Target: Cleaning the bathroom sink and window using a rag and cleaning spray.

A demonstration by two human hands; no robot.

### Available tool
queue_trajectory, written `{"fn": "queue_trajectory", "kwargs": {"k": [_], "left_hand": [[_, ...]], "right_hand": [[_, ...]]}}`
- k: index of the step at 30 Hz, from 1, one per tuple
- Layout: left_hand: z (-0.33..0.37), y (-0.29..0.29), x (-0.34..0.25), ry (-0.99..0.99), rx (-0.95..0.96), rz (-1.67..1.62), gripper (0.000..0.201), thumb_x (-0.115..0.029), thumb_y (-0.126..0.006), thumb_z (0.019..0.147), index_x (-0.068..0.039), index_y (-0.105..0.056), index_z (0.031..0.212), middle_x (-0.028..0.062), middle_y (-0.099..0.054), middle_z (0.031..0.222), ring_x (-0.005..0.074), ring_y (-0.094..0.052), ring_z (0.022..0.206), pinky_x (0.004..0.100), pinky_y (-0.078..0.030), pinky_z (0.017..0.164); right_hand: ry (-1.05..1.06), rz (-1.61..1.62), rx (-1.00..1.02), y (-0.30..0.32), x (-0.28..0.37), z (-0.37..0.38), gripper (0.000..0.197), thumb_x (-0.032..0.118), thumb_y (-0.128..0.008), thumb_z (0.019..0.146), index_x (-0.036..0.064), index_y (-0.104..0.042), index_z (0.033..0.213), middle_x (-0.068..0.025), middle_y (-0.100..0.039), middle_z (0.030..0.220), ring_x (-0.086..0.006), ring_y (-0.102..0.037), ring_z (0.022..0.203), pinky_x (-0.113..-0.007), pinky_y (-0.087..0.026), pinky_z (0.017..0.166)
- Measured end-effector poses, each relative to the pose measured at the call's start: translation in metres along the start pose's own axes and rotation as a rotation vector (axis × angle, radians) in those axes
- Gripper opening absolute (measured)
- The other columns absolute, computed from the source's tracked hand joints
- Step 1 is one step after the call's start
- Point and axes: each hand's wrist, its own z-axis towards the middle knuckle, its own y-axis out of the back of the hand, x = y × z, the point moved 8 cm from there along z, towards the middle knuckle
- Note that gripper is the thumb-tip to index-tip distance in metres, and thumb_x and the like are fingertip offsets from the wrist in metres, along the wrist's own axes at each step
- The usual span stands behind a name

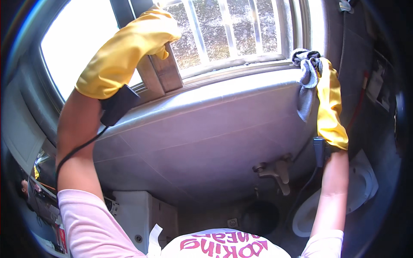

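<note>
My left hand [157,28], in a yellow rubber glove, is up at the sliding window and closed around the upright edge of its brown sash frame [165,71]. The fingertips are partly hidden behind the frame, while the thumb shows on the near side. Over at the right end of the window, my right hand [328,81] wears a matching glove. It grips a bunched grey cloth [306,75] against the end of the pale windowsill [241,91]. Part of the cloth hangs down over the sill's front edge.
Metal bars [228,28] stand outside the window. Below the sill, a tap [275,172] sticks out from the tiled wall [185,129]. A toilet [363,185] is at the lower right, beside a dark round bucket [260,217]. A white basin [129,206] stands lower left. Black cabled devices [120,103] sit at both wrists.
</note>
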Motion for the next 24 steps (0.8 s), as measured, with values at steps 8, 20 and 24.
{"fn": "queue_trajectory", "kwargs": {"k": [8, 20, 24], "left_hand": [[0.022, 0.01, -0.01, 0.032, -0.005, -0.035, 0.037, -0.017, -0.09, 0.054, -0.005, -0.067, 0.08, 0.0126, -0.066, 0.084, 0.033, -0.06, 0.097, 0.0383, -0.043, 0.095], [0.03, 0.081, -0.061, -0.188, -0.994, -0.024, 0.033, -0.018, -0.077, 0.079, -0.009, -0.068, 0.108, 0.0063, -0.068, 0.108, 0.0255, -0.061, 0.11, 0.0465, -0.034, 0.111], [-0.003, 0.058, -0.029, 0.577, -0.626, 0.008, 0.071, -0.042, -0.077, 0.081, -0.006, -0.052, 0.137, 0.0133, -0.053, 0.143, 0.029, -0.047, 0.134, 0.0454, -0.025, 0.119]], "right_hand": [[-0.082, 0.107, -0.018, -0.039, -0.014, -0.035, 0.011, 0.018, -0.064, 0.091, 0.0091, -0.066, 0.097, -0.0054, -0.061, 0.085, -0.02, -0.059, 0.078, -0.031, -0.05, 0.074], [-1.264, 1.861, 0.08, -0.111, -0.087, -0.005, 0.024, 0.017, -0.063, 0.093, 0.006, -0.061, 0.115, -0.0151, -0.062, 0.107, -0.0303, -0.061, 0.099, -0.038, -0.051, 0.087], [-1.38, 1.975, 0.014, -0.106, -0.098, 0.028, 0.029, 0.017, -0.063, 0.094, 0.005, -0.059, 0.121, -0.0184, -0.063, 0.114, -0.0337, -0.062, 0.106, -0.04, -0.051, 0.091]]}}
